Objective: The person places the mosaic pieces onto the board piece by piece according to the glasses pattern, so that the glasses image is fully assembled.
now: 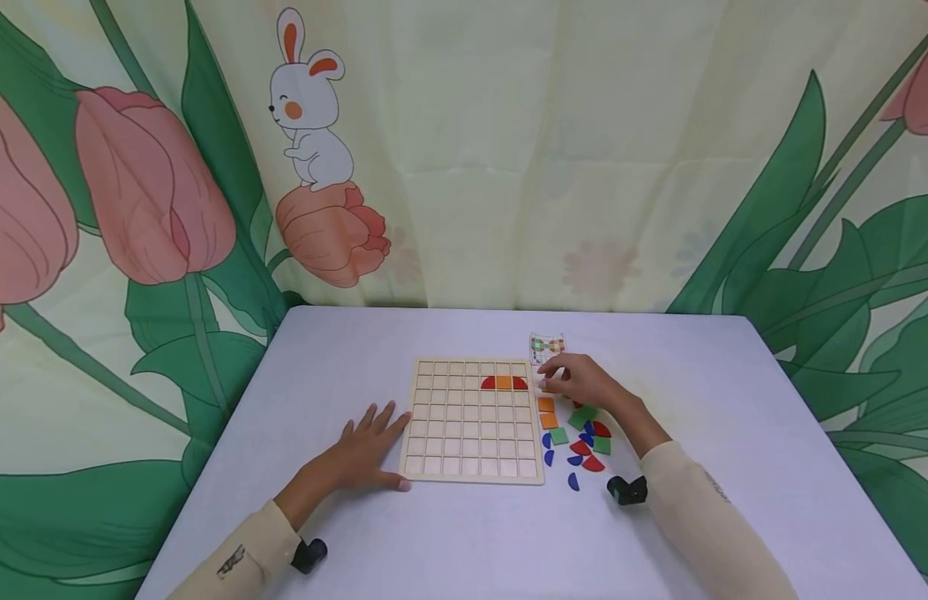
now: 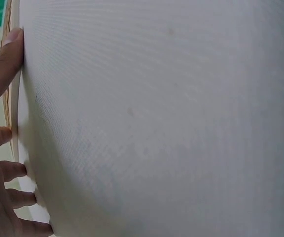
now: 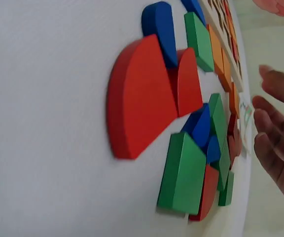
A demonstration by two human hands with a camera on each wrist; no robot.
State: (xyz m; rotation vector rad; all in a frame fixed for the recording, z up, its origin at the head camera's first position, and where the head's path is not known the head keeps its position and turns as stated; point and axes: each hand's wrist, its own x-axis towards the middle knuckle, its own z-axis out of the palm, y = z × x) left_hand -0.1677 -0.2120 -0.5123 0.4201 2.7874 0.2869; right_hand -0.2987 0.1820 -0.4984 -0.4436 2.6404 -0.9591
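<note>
Head cam: left grip (image 1: 364,455) spread out, touching the board (image 1: 452,447) beside it; right grip (image 1: 584,382) loosely bent, seemingly empty, blocks (image 1: 581,447) just nearer the person. Left wrist: thumb's along the board's edge. Right wrist: blocks look light, stiff, kinda slick, so I'd pinch opposite sides.

**Printed backdrop (image 1: 471,83), white table (image 1: 704,358)**

Backdrop pale yellow-cream, hangs with soft vertical folds. Print: pink tulips (image 1: 152,192) and green leaves (image 1: 764,208) both sides, white rabbit (image 1: 309,100) on a tulip left of centre, faint flowers (image 1: 600,275) low down. Table stands in front, far edge running across backdrop's lower part. Light soft, even.
</note>
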